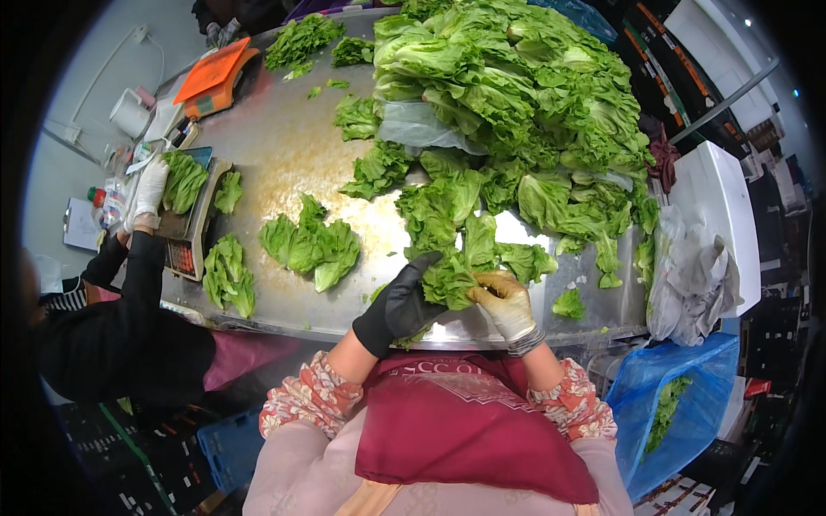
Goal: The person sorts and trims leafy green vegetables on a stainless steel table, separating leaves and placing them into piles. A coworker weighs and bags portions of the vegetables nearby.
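Close in front of me, over the near edge of the metal table, I hold a bunch of green lettuce leaves. My left hand, in a black glove, is wrapped round it from the left. On the other side my right hand, in a pale, stained glove, pinches the leaf edges between thumb and fingers. Loose lettuce lies just beyond my hands, below a big heap of lettuce. Left of them rests a separate bunch. A small leaf lies right of my right hand.
At the left, a co-worker's gloved hand touches lettuce on a scale. An orange scale stands farther back. Plastic bags hang by a white box at the right, above a blue bag with leaves inside.
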### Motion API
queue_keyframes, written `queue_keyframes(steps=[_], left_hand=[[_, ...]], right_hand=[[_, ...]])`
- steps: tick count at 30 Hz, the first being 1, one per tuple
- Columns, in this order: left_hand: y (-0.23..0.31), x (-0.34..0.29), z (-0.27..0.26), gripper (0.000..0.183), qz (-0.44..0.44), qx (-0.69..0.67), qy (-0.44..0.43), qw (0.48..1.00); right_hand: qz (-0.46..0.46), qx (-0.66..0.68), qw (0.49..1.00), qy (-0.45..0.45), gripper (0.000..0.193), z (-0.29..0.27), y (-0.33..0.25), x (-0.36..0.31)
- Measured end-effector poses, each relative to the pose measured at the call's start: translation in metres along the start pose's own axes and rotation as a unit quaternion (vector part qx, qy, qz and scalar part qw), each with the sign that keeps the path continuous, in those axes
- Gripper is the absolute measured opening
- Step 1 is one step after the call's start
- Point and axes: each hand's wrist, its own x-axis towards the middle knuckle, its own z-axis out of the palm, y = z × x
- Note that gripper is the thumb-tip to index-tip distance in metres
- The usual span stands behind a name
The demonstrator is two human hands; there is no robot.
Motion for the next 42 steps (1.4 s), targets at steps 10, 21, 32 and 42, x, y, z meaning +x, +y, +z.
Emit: queue_keyframes(steps=[10, 21, 32, 42], left_hand=[[-0.017, 0.003, -0.026, 0.031, 0.009, 0.029, 0.085, 0.996], [-0.018, -0.009, -0.036, 0.054, 0.055, 0.218, -0.038, 0.974], [-0.012, -0.015, -0.048, 0.028, 0.278, 0.476, 0.049, 0.833], [0.127, -0.096, -0.066, 0.059, 0.426, 0.768, 0.467, 0.110]], right_hand=[[0.145, 0.216, 0.962, 0.084, 0.026, -0.002, 0.020, -0.007], [0.179, 0.285, 0.940, 0.061, 0.017, 0.009, 0.009, -0.004], [0.273, 0.552, 0.777, 0.128, 0.020, 0.015, 0.060, 0.008], [0.217, 0.383, 0.897, -0.016, 0.035, 0.001, 0.035, -0.001]])
